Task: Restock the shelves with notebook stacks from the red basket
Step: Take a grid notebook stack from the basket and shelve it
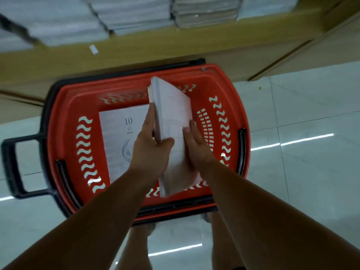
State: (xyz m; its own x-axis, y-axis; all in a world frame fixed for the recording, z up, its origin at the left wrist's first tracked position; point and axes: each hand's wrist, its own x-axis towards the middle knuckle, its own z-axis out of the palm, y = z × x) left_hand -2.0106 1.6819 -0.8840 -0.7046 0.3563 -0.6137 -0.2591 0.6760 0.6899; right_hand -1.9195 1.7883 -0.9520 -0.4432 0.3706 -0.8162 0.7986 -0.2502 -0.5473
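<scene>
Notebook stack [171, 121] — left grip [151, 151] clamped on its spine, right grip [196, 147] flat on the cover — wants squaring, then lifting clear of the red basket [64, 117] beneath.

One red basket [227, 85], one notebook stack [173, 117], one flat notebook [116, 137], one left hand [152, 152], one right hand [196, 150].
</scene>
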